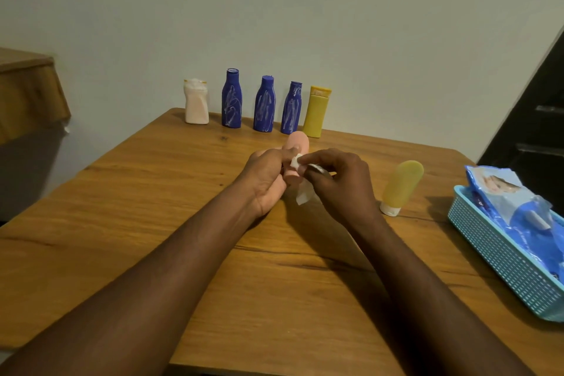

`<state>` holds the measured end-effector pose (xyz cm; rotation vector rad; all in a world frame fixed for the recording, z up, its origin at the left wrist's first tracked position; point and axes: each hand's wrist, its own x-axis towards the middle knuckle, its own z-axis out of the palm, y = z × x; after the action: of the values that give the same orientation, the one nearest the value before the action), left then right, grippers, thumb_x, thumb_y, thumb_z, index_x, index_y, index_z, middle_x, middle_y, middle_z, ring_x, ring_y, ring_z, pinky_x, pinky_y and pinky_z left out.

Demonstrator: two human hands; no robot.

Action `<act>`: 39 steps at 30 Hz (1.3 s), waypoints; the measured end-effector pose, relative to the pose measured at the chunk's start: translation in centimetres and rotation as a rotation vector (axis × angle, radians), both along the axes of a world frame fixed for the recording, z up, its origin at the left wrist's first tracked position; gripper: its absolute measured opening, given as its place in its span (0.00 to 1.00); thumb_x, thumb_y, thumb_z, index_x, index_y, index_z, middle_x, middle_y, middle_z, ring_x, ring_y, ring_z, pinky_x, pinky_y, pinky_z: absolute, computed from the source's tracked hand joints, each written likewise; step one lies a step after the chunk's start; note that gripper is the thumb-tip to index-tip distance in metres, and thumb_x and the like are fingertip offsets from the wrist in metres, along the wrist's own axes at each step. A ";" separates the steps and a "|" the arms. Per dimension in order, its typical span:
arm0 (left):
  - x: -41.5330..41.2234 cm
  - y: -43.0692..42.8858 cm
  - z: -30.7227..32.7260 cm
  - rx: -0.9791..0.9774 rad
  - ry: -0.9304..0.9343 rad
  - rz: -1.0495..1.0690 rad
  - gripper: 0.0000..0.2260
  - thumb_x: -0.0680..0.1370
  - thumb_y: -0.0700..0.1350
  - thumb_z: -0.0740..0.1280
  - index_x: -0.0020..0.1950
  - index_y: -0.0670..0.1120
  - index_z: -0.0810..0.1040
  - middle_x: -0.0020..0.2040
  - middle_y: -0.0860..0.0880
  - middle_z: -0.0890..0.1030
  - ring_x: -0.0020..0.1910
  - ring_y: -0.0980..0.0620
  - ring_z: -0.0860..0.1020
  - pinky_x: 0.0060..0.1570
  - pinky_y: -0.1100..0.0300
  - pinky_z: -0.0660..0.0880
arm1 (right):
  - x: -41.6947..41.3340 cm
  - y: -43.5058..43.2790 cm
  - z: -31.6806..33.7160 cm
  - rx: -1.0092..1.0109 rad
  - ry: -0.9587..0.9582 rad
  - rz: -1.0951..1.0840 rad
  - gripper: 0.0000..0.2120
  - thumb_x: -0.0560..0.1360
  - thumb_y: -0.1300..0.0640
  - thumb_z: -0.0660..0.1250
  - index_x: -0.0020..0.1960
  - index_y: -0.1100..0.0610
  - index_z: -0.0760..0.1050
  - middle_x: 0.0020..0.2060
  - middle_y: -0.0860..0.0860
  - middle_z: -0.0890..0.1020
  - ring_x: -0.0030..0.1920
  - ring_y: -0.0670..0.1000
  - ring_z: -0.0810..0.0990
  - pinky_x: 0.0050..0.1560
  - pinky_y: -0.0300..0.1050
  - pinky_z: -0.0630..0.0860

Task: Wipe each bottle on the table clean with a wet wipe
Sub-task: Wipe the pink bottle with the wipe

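Left grip (265, 180), right grip (341, 189) and forearms (183, 259) are bare.

turquoise basket (500, 256): right | wooden furniture (27, 94): far left | pale wall (305, 9): behind

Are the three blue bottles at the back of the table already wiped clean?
No, the left blue bottle, middle blue bottle and right blue bottle all show white streaks down their sides.

pale wall (335, 9) behind wooden table (152, 207); wooden furniture (27, 91) at left; dark doorway (537, 119) at right
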<state>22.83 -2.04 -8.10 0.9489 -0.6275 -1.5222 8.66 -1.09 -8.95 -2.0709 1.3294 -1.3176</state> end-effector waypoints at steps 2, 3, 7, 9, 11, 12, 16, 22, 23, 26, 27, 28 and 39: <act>0.0 -0.1 0.0 0.014 0.004 0.008 0.19 0.80 0.38 0.70 0.70 0.38 0.72 0.60 0.37 0.81 0.59 0.39 0.83 0.56 0.43 0.82 | 0.0 0.0 0.0 0.038 -0.014 -0.015 0.08 0.78 0.57 0.73 0.57 0.52 0.86 0.51 0.46 0.87 0.50 0.42 0.82 0.52 0.41 0.81; 0.0 -0.2 0.0 0.017 0.001 0.019 0.19 0.80 0.39 0.70 0.70 0.39 0.71 0.60 0.37 0.81 0.59 0.38 0.82 0.57 0.41 0.82 | 0.0 0.0 0.0 0.067 -0.030 -0.014 0.08 0.79 0.56 0.72 0.57 0.52 0.86 0.50 0.46 0.87 0.49 0.42 0.83 0.51 0.43 0.81; 0.1 -0.5 -0.2 -0.003 0.008 0.040 0.22 0.82 0.38 0.67 0.76 0.40 0.69 0.63 0.37 0.79 0.61 0.38 0.81 0.63 0.39 0.79 | 0.1 0.0 -0.3 0.154 -0.141 -0.001 0.06 0.79 0.58 0.71 0.54 0.53 0.86 0.47 0.47 0.87 0.49 0.46 0.84 0.53 0.50 0.83; 0.1 -0.5 -0.2 -0.052 -0.010 0.031 0.24 0.83 0.38 0.65 0.79 0.43 0.67 0.66 0.38 0.78 0.64 0.39 0.80 0.66 0.40 0.77 | 0.0 -0.2 -0.4 0.223 -0.237 0.004 0.06 0.79 0.59 0.71 0.54 0.54 0.85 0.47 0.48 0.87 0.50 0.48 0.84 0.54 0.55 0.84; 0.0 -0.4 -0.2 -0.089 -0.017 0.018 0.24 0.84 0.38 0.64 0.80 0.45 0.67 0.68 0.39 0.77 0.65 0.39 0.79 0.68 0.39 0.76 | -0.1 -0.2 -0.4 0.289 -0.322 0.017 0.05 0.79 0.60 0.71 0.53 0.54 0.85 0.48 0.50 0.87 0.51 0.50 0.85 0.55 0.58 0.83; -0.1 -0.4 -0.2 -0.106 -0.030 0.005 0.23 0.84 0.39 0.63 0.80 0.46 0.67 0.69 0.40 0.77 0.65 0.39 0.79 0.68 0.39 0.75 | -0.1 -0.2 -0.4 0.309 -0.355 0.030 0.05 0.79 0.60 0.71 0.53 0.54 0.85 0.48 0.50 0.87 0.52 0.51 0.85 0.56 0.60 0.83; -0.4 0.1 -0.1 -0.166 -0.164 -0.027 0.21 0.85 0.47 0.64 0.79 0.49 0.69 0.67 0.42 0.79 0.64 0.43 0.80 0.68 0.42 0.76 | 0.0 0.2 -0.3 0.286 -0.435 0.079 0.06 0.78 0.61 0.72 0.54 0.55 0.84 0.48 0.50 0.88 0.51 0.49 0.86 0.56 0.56 0.84; -0.3 0.5 0.3 -0.243 -0.504 0.003 0.23 0.83 0.59 0.64 0.74 0.49 0.75 0.61 0.48 0.84 0.58 0.51 0.82 0.61 0.51 0.79 | 0.0 0.2 0.0 0.153 -0.456 0.043 0.11 0.77 0.62 0.73 0.58 0.58 0.85 0.51 0.50 0.88 0.52 0.47 0.87 0.57 0.53 0.84; -0.2 0.5 0.3 -0.255 -0.524 0.010 0.22 0.82 0.59 0.65 0.72 0.49 0.77 0.59 0.49 0.85 0.58 0.52 0.82 0.60 0.53 0.78 | -0.2 0.1 0.0 0.132 -0.460 0.036 0.11 0.77 0.62 0.74 0.58 0.58 0.85 0.51 0.50 0.88 0.53 0.47 0.86 0.58 0.54 0.84; 0.1 0.4 0.1 -0.272 -0.508 0.033 0.22 0.79 0.58 0.70 0.68 0.47 0.81 0.56 0.51 0.86 0.56 0.54 0.83 0.59 0.55 0.78 | -0.5 -0.1 0.0 0.095 -0.430 0.015 0.10 0.76 0.61 0.75 0.56 0.56 0.86 0.50 0.49 0.88 0.55 0.48 0.86 0.59 0.57 0.83; 0.2 0.4 0.0 -0.277 -0.491 0.030 0.21 0.78 0.56 0.71 0.67 0.47 0.82 0.56 0.52 0.87 0.56 0.54 0.84 0.58 0.56 0.79 | -0.5 -0.2 -0.1 0.088 -0.412 0.010 0.09 0.75 0.60 0.75 0.56 0.56 0.86 0.50 0.48 0.88 0.55 0.48 0.86 0.59 0.58 0.82; 0.3 0.4 0.0 -0.284 -0.477 0.023 0.19 0.78 0.55 0.72 0.65 0.47 0.83 0.56 0.52 0.87 0.56 0.54 0.84 0.57 0.57 0.80 | -0.5 -0.3 -0.1 0.080 -0.393 0.005 0.09 0.75 0.60 0.76 0.56 0.55 0.86 0.50 0.48 0.88 0.55 0.47 0.85 0.59 0.58 0.82; 0.0 0.8 0.6 -0.152 -0.144 -0.034 0.18 0.84 0.42 0.65 0.73 0.38 0.71 0.60 0.39 0.82 0.61 0.43 0.82 0.63 0.47 0.80 | -1.0 -0.7 -0.1 0.212 -0.431 -0.022 0.08 0.78 0.65 0.71 0.55 0.57 0.86 0.47 0.50 0.88 0.49 0.50 0.86 0.54 0.56 0.84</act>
<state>22.86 -1.29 -7.49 0.9403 -0.8540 -1.4224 7.64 -1.80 -9.10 -1.5268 1.2362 -1.4573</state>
